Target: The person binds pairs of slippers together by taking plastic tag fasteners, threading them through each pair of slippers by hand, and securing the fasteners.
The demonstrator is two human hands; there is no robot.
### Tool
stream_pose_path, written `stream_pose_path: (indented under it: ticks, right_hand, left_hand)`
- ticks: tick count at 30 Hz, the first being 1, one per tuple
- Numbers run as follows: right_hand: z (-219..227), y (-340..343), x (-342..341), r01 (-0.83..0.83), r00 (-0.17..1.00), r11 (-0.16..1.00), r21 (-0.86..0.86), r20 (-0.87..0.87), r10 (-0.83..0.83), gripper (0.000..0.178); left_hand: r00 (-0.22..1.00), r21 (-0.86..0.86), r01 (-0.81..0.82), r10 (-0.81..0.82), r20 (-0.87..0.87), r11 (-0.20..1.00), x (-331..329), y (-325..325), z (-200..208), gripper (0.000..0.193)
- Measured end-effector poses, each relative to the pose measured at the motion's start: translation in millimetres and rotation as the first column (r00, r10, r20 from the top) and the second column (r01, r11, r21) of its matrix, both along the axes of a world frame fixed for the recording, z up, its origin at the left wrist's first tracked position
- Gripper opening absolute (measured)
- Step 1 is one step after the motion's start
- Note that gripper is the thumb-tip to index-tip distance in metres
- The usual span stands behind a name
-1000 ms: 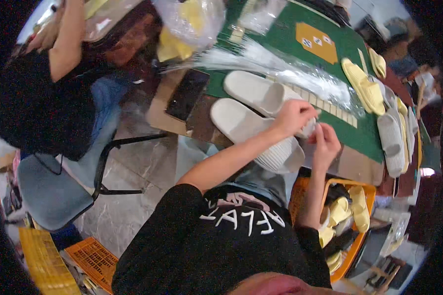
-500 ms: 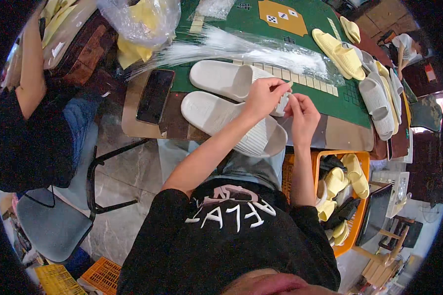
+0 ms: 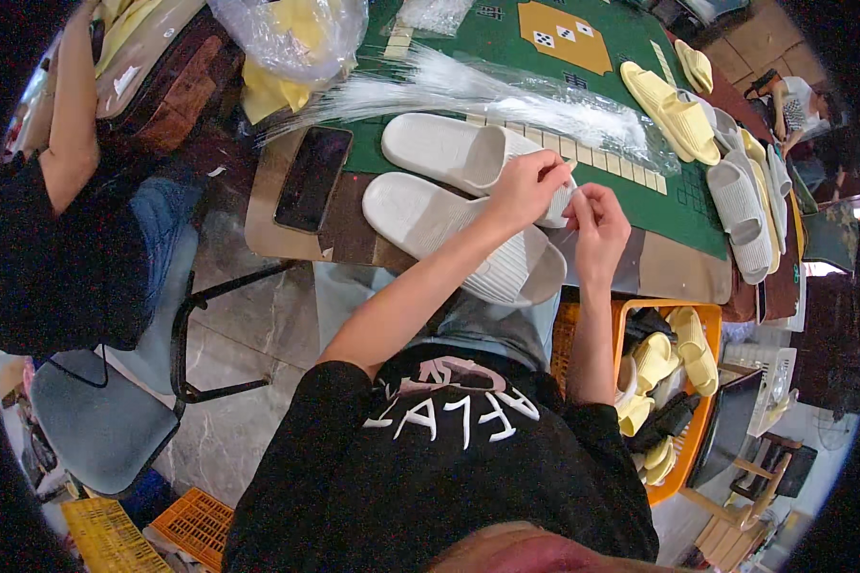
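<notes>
Two light grey slippers lie side by side on the table in front of me, a far slipper (image 3: 435, 148) and a near slipper (image 3: 416, 212), their ribbed straps toward the right. Over the far slipper's strap, my left hand (image 3: 527, 191) is closed in a pinch, with a small pale bit at its fingertips. Just to its right, my right hand (image 3: 599, 224) is pinched too, its fingertips close to the left ones. What either hand holds is too small or hidden to name. Behind the slippers spreads a bundle of thin white plastic strands (image 3: 420, 86), partly in a clear bag (image 3: 592, 124).
A phone (image 3: 312, 181) lies at left on the table (image 3: 631, 250). Yellow slippers (image 3: 661, 105) and grey slippers (image 3: 741, 215) line the right side. An orange crate (image 3: 699, 420) of slippers stands below the edge. Another person's arm (image 3: 69, 143) and a chair (image 3: 105, 420) are at left.
The whole view has shifted slightly, so the table and slippers sit a little farther right in the picture. Both hands stay pinched together over the far slipper with only slight finger movement.
</notes>
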State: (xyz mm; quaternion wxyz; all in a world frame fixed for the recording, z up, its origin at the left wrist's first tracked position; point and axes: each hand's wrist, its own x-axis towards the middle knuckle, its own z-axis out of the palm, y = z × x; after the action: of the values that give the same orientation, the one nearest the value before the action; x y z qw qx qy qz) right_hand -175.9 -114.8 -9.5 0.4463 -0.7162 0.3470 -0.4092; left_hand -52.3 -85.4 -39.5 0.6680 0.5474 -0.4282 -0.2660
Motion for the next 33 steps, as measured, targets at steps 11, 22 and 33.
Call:
stream_pose_path:
  ticks: [11,22,33]
  right_hand:
    - [-2.4,-3.7,11.7,0.034,0.999,0.998,-0.05,-0.019,-0.034,0.004]
    - [-15.9,-5.8,2.2,0.062,0.997,0.986,-0.155,-0.028,-0.067,0.004]
    - [-17.9,-13.6,3.0,-0.036,0.999,0.973,-0.227,0.022,0.042,0.003]
  left_hand:
    - [0.996,0.04,-0.001,-0.003,0.089,0.999,4.0,2.4,6.9,0.024]
    - [0.991,0.025,-0.068,0.064,0.121,0.997,-11.5,-2.6,-2.6,0.019]
    - [0.98,0.09,-0.013,-0.005,0.197,0.996,-8.0,-2.4,-3.4,0.029]
